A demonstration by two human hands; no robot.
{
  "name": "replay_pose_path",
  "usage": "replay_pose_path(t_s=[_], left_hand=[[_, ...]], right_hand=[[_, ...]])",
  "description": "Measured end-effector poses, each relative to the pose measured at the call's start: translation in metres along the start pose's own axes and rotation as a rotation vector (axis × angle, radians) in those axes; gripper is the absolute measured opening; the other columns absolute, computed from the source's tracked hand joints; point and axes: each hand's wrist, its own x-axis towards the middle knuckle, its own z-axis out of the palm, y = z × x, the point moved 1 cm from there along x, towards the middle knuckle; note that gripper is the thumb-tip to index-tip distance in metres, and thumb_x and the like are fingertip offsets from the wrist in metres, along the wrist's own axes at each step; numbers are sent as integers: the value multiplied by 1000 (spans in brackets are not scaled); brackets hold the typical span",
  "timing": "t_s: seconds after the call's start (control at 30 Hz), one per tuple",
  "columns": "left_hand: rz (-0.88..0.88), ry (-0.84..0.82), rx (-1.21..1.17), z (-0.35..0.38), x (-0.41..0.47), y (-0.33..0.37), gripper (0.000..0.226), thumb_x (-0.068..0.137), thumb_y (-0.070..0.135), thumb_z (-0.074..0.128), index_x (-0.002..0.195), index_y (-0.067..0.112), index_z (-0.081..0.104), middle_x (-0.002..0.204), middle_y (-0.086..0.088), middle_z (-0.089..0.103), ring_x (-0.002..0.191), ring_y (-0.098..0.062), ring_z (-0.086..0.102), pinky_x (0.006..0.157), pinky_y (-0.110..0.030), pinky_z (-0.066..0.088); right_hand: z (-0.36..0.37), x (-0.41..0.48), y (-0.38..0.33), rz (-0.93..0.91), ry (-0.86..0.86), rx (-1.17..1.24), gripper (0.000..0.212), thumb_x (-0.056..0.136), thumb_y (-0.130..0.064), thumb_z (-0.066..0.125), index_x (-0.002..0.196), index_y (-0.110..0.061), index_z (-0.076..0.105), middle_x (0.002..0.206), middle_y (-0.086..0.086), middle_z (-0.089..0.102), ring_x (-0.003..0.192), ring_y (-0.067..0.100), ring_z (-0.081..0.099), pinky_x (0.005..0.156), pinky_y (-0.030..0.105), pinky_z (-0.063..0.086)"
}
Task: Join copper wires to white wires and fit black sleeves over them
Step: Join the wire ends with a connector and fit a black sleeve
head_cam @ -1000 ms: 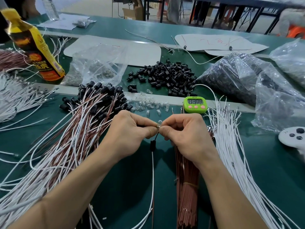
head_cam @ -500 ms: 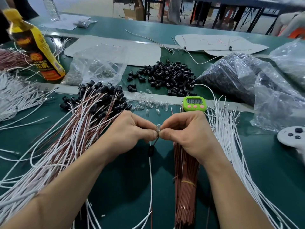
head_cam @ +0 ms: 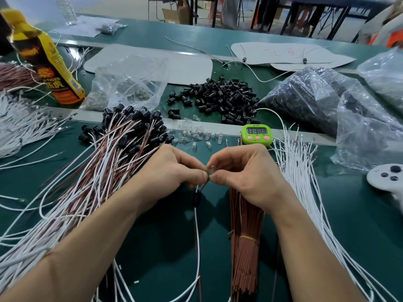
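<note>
White wire [head_cam: 197, 232] hangs from the fingertips of both hands above the green bench [head_cam: 359, 225], with a thin copper wire [head_cam: 203, 187] close beside it at the top. The left hand [head_cam: 174, 171] and right hand [head_cam: 244, 177] meet thumb to thumb, each pinching a small shiny piece [head_cam: 210, 171] at the wires' upper ends (too small to tell how it is joined). One black sleeve [head_cam: 197, 198] sits on the white wire just below the hands. Under the right wrist lies a copper wire bundle [head_cam: 244, 262] held by a yellow band [head_cam: 249, 237]. Loose white wires [head_cam: 305, 192] fan out to its right. Left of the hands lies a heap of sleeved wire pairs [head_cam: 98, 171]. Farther back are a pile of black sleeves [head_cam: 224, 99] and a green timer [head_cam: 257, 135].
</note>
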Motion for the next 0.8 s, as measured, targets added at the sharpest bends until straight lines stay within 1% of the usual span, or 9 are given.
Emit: replay_pose_path(t_s=[0.07,0.2,0.3,0.37,0.43,0.53,0.7,0.73,0.8], left_hand=[[7,19,-9,0,0,-1,10,76,7,83,72,16,82,56,-8,65,51,-13,53,52,-18,42],[-2,27,-54,1,-1,0,14,78,0,78,72,12,82,56,-7,63,48,-9,51,50,-15,41],[-11,19,-41,2,-1,0,17,81,0,77,72,14,81,57,-5,65,48,-9,51,49,-15,41],[-6,11,0,4,-1,-1,16,84,7,77,72,17,81,58,-4,64,52,-12,50,52,-19,40],[2,16,17,4,0,-2,17,87,11,77,73,20,80,61,-5,64,58,-15,51,57,-23,40],[7,16,12,5,1,-3,18,89,13,75,76,23,81,62,-3,66,59,-12,53,57,-20,42],[35,53,-46,7,0,-2,11,87,7,77,80,14,82,71,-3,75,64,-7,65,64,-15,49],[33,62,-68,7,0,-2,9,86,6,77,81,13,82,73,-5,76,66,-8,68,65,-16,51],[12,82,-97,8,1,-3,8,84,6,78,82,12,83,77,-11,78,69,-14,73,68,-25,58]], right_hand=[[0,0,0,-19,34,-1,16,77,-6,82,83,-20,79,77,4,78,69,12,71,66,24,56],[2,0,0,-17,26,-10,12,80,-9,82,83,-20,78,76,4,76,66,10,67,63,22,54],[1,0,0,-12,14,-58,11,80,-11,81,86,-20,77,78,3,76,70,14,70,66,29,57],[1,-1,-1,-19,32,-90,16,80,-11,81,90,-23,78,81,2,76,75,19,73,71,33,61],[0,-1,-2,-45,69,-119,21,79,-8,81,91,-25,79,80,0,75,74,18,72,69,28,60],[2,-1,-2,-71,82,-136,19,79,-6,80,86,-23,79,77,-1,76,70,17,72,66,24,57],[1,0,-1,-64,100,-106,20,83,-1,79,85,-21,79,73,-3,75,63,8,69,62,18,52],[1,0,0,-68,103,-97,20,83,-1,79,85,-21,79,71,-3,75,62,8,69,61,18,51],[1,1,1,-70,112,-71,18,82,-2,78,85,-20,79,70,-3,74,61,8,68,60,18,51]])
